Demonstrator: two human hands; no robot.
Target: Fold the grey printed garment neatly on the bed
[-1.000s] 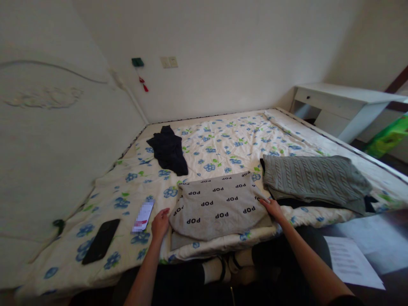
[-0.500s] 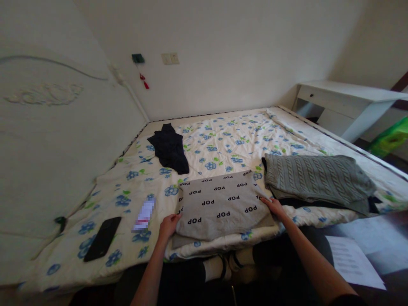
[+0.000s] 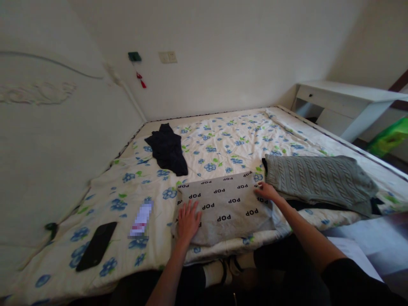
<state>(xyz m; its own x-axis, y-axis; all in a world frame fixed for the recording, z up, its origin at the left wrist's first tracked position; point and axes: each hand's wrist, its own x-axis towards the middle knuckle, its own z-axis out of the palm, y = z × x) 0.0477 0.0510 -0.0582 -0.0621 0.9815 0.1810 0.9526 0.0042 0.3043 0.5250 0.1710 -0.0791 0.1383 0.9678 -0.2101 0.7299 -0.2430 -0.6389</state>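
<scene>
Head view: both hands, earlier at its edges, now press open-palmed on the grey POP garment (image 3: 223, 204).

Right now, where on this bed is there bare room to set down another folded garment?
Widest free patch: floral quilt between the dark navy garment, the grey cable-knit sweater and the far wall. A narrower strip lies between the black phone and the grey POP-print top. The near edge is crowded: left hand and right hand rest there.
</scene>
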